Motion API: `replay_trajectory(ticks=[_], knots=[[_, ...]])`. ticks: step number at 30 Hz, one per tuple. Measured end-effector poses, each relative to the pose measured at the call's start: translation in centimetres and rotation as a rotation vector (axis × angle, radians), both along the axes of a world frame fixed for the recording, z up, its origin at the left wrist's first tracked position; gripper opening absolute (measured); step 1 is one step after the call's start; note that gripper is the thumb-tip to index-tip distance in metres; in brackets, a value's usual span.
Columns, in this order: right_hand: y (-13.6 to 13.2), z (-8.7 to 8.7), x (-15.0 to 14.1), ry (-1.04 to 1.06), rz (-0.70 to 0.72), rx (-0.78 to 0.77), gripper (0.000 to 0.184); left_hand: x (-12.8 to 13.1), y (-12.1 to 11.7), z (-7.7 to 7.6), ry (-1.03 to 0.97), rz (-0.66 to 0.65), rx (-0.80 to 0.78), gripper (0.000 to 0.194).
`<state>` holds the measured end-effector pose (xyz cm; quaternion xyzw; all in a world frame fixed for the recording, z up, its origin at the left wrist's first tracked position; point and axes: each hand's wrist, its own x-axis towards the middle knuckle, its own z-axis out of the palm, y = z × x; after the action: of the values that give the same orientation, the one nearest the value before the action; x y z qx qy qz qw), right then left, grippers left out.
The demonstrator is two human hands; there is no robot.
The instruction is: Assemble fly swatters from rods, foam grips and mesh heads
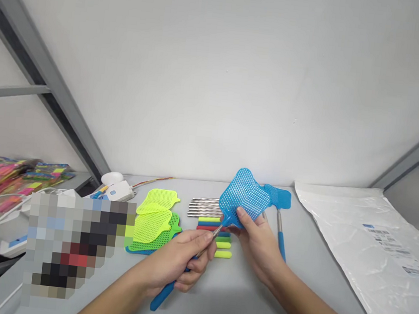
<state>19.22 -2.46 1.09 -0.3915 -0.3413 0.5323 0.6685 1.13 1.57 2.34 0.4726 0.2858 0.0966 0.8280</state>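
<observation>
Between my hands is a blue fly swatter (243,193) with a perforated head, a metal rod and a blue grip. My left hand (187,257) is closed around the rod, just below the head's neck. With thumb and fingers, my right hand (255,237) pinches the lower edge of the swatter head. Another blue fly swatter (280,229) lies on the table just beyond my right hand. Left of my hands, yellow swatter heads (153,223) lie over green and blue ones. Metal rods (202,207) with coloured grips (224,254) lie partly hidden behind the held swatter.
A white plastic mailer bag (364,253) covers the table's right side. Packaged colourful items (0,190) lie at far left, near a white power strip (13,246) and cables. A pixelated patch hides part of the table's left. A wall stands behind.
</observation>
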Motion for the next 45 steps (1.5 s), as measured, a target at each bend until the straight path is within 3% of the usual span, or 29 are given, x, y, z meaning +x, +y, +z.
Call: replay_trajectory(ticks=[3, 8, 12, 15, 19, 22, 25, 29, 34, 38, 41, 45], knots=[[-0.4, -0.4, -0.6, -0.215, 0.054, -0.057, 0.037, 0.4, 0.1, -0.4, -0.107, 0.123, -0.017, 0.036], [-1.9, -0.9, -2.2, -0.656, 0.047, -0.005, 0.035, 1.3, 0.1, -0.4, -0.329, 0.474, 0.145, 0.027], [-2.6, -0.3, -3.2, -1.119, 0.049, 0.081, 0.026, 1.8, -0.5, -0.3, -0.349, 0.513, 0.118, 0.026], [-3.2, 0.1, -3.5, -1.290, 0.002, 0.103, 0.025, 1.7, -1.2, -0.9, -0.263, 0.444, 0.185, 0.030], [-5.2, -0.1, -1.5, -1.222, -0.129, -0.004, 0.038, 1.2, -2.0, -1.6, -0.023, 0.255, 0.480, 0.035], [-6.8, -0.6, 2.8, -1.176, -0.310, -0.209, 0.038, 1.2, -2.7, -1.6, 0.065, 0.146, 0.660, 0.035], [-7.3, -0.9, 7.9, -1.329, -0.438, -0.495, 0.038, 1.7, -3.6, -1.5, 0.072, 0.071, 0.775, 0.034], [-6.0, -1.9, 12.2, -1.432, -0.456, -0.656, 0.034, 2.1, -4.1, -2.3, 0.084, -0.006, 1.009, 0.034], [-3.9, -3.3, 12.5, -1.500, -0.400, -0.776, 0.036, 2.3, -4.2, -3.5, 0.094, -0.110, 1.210, 0.029], [-4.4, -3.5, 12.0, -1.537, -0.365, -0.783, 0.040, 3.8, -4.2, -3.2, 0.135, -0.230, 1.400, 0.021], [-5.2, -3.6, 12.0, -1.553, -0.342, -0.772, 0.040, 6.5, -3.9, -3.2, 0.215, -0.294, 1.641, 0.036], [-5.4, -4.0, 12.0, -1.569, -0.328, -0.765, 0.040, 11.4, -2.7, -4.3, 0.359, -0.344, 1.919, 0.053]])
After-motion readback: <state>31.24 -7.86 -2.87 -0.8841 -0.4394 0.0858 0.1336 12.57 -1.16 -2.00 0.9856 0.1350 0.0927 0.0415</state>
